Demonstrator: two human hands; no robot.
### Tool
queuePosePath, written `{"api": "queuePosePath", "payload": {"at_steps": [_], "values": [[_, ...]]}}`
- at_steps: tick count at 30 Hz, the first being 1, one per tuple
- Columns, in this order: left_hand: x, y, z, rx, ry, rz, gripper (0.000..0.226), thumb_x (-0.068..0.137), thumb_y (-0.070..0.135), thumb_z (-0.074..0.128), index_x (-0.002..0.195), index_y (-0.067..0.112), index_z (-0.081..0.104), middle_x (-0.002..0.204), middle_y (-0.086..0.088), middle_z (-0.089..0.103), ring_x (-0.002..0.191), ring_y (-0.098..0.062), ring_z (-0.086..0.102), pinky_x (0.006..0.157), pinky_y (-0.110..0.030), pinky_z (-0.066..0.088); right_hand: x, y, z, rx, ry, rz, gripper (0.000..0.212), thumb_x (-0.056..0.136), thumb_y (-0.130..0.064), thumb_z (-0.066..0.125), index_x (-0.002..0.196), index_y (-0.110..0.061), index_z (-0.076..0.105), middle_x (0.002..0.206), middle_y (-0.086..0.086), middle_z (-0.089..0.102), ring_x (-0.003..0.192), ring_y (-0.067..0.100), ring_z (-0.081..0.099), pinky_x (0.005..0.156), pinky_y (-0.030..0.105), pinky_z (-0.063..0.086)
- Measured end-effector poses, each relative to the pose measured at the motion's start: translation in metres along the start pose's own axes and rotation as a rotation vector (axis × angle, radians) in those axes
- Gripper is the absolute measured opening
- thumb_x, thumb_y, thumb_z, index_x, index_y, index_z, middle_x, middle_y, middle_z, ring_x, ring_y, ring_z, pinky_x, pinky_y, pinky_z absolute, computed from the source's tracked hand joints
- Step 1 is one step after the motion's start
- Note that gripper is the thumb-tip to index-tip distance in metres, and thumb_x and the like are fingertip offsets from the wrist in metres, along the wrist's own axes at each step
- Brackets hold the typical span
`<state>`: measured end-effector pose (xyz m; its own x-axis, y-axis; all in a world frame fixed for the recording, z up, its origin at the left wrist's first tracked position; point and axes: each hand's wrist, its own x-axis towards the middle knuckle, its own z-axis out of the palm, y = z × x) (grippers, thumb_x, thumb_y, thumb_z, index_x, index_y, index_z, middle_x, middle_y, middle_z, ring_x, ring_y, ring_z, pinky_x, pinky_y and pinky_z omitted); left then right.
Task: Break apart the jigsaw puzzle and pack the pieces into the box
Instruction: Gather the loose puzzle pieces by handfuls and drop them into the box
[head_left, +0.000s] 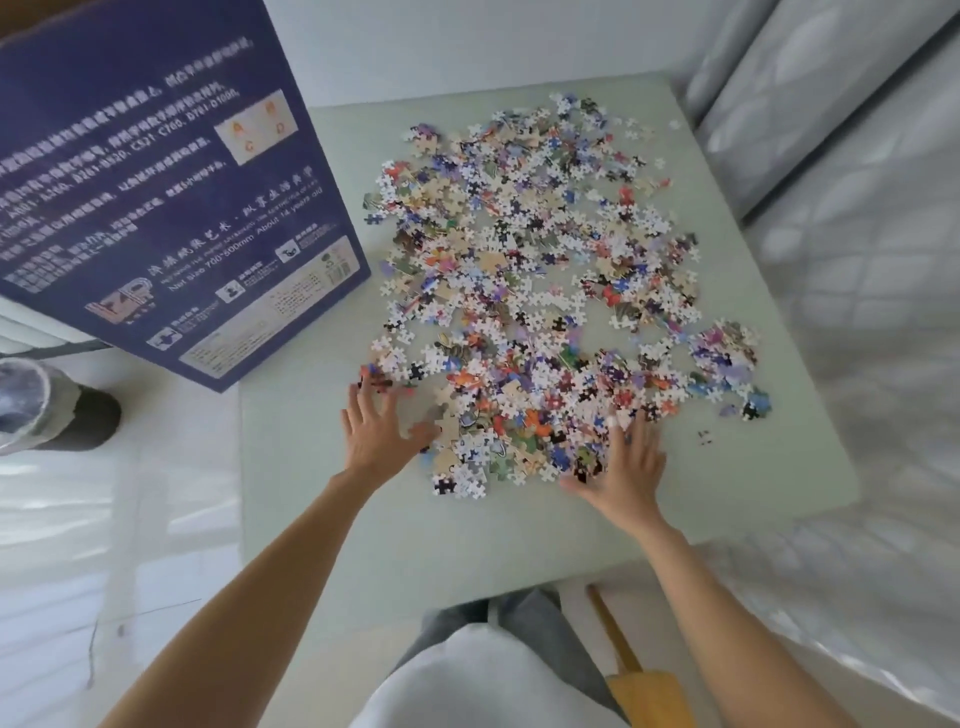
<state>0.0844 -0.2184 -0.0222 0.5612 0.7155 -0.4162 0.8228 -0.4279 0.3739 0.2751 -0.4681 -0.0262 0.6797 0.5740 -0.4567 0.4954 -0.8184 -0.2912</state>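
Observation:
A wide heap of loose, many-coloured jigsaw pieces covers most of the pale green table. A small clump of pieces lies at the heap's right side. The dark blue puzzle box with white print stands tilted at the table's far left corner. My left hand lies flat with spread fingers at the heap's near left edge, fingertips touching pieces. My right hand rests palm down with spread fingers on the heap's near right edge. Neither hand holds anything.
A grey patterned mattress or sofa runs along the table's right side. A round bin with a plastic liner stands on the white floor at the left. A yellow wooden stool is near my legs below the table.

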Motion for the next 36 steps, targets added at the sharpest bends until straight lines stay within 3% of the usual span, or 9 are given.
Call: {"api": "queuePosePath", "payload": {"at_steps": [5,10,14,16,19,23,27,31,36], "values": [[-0.01,0.02,0.036,0.08,-0.044,0.22,0.092,0.074,0.07,0.055,0.147,0.03,0.017,0.157,-0.004,-0.014,0.143,-0.029,-0.015,0.113,-0.047,-0.007,0.011,-0.047,0.037,0.051,0.061,-0.145,0.118,0.054,-0.095,0.024,0.145,-0.033,-0.018,0.151,0.009,-0.028,0.139,0.029,-0.027,0.108,0.057,-0.016],[-0.009,0.028,0.04,0.119,0.03,0.235,0.101,0.066,0.058,0.073,0.147,0.029,0.019,0.157,-0.001,0.005,0.144,-0.026,0.001,0.117,-0.044,0.006,0.066,-0.092,0.022,-0.036,0.035,-0.34,0.097,0.071,-0.076,0.042,0.149,-0.028,0.01,0.156,0.014,-0.008,0.142,0.031,-0.013,0.109,0.052,-0.007],[-0.006,0.032,0.032,0.028,0.092,0.163,0.101,0.065,0.046,0.08,0.146,0.029,0.022,0.153,0.007,0.021,0.139,-0.02,0.022,0.111,-0.04,0.023,0.104,-0.094,-0.011,-0.074,0.08,-0.429,0.077,0.077,-0.054,0.064,0.141,-0.025,0.034,0.153,0.013,0.018,0.14,0.033,0.016,0.113,0.052,0.014],[-0.004,0.034,0.026,-0.071,0.113,0.138,0.096,0.067,0.036,0.081,0.145,0.026,0.026,0.15,0.004,0.028,0.134,-0.021,0.03,0.108,-0.04,0.031,0.111,-0.089,-0.025,-0.077,0.115,-0.448,0.08,0.072,-0.053,0.07,0.139,-0.023,0.037,0.15,0.015,0.023,0.136,0.033,0.024,0.11,0.053,0.023],[-0.003,0.039,0.02,-0.188,0.143,0.013,0.09,0.069,0.028,0.081,0.144,0.024,0.03,0.144,-0.006,0.031,0.126,-0.025,0.037,0.1,-0.038,0.043,0.123,-0.083,-0.047,-0.146,0.113,-0.446,0.101,0.061,-0.063,0.072,0.143,-0.024,0.026,0.153,0.018,0.009,0.139,0.036,0.014,0.108,0.055,0.019],[0.003,0.058,0.021,-0.252,0.115,-0.149,0.096,0.07,0.036,0.079,0.146,0.02,0.022,0.141,-0.013,0.027,0.128,-0.028,0.03,0.105,-0.039,0.034,0.146,-0.089,-0.061,-0.22,-0.115,-0.305,0.121,0.059,-0.069,0.069,0.148,-0.026,-0.001,0.155,0.017,-0.01,0.141,0.039,-0.003,0.111,0.057,0.009],[0.019,0.086,0.022,-0.254,0.088,-0.18,0.114,0.066,0.042,0.081,0.149,0.019,0.008,0.144,-0.012,0.022,0.13,-0.027,0.024,0.106,-0.039,0.033,0.15,-0.11,-0.053,-0.332,-0.131,-0.453,0.119,0.06,-0.066,0.071,0.148,-0.024,0.002,0.153,0.018,0.005,0.138,0.039,0.014,0.11,0.053,0.023],[0.033,0.102,0.024,-0.171,0.074,-0.241,0.125,0.06,0.044,0.083,0.149,0.02,0.0,0.14,-0.013,0.023,0.127,-0.027,0.025,0.098,-0.037,0.04,0.148,-0.115,-0.048,-0.211,-0.087,-0.571,0.083,0.068,-0.046,0.076,0.132,-0.016,0.032,0.136,0.015,0.033,0.12,0.028,0.041,0.09,0.039,0.049],[0.038,0.102,0.025,-0.171,0.07,-0.264,0.114,0.06,0.044,0.083,0.147,0.022,0.013,0.134,-0.009,0.031,0.122,-0.025,0.028,0.097,-0.035,0.039,0.146,-0.117,-0.048,-0.158,-0.066,-0.624,0.058,0.076,-0.031,0.074,0.121,-0.011,0.044,0.125,0.01,0.042,0.111,0.022,0.048,0.083,0.029,0.049]]}}
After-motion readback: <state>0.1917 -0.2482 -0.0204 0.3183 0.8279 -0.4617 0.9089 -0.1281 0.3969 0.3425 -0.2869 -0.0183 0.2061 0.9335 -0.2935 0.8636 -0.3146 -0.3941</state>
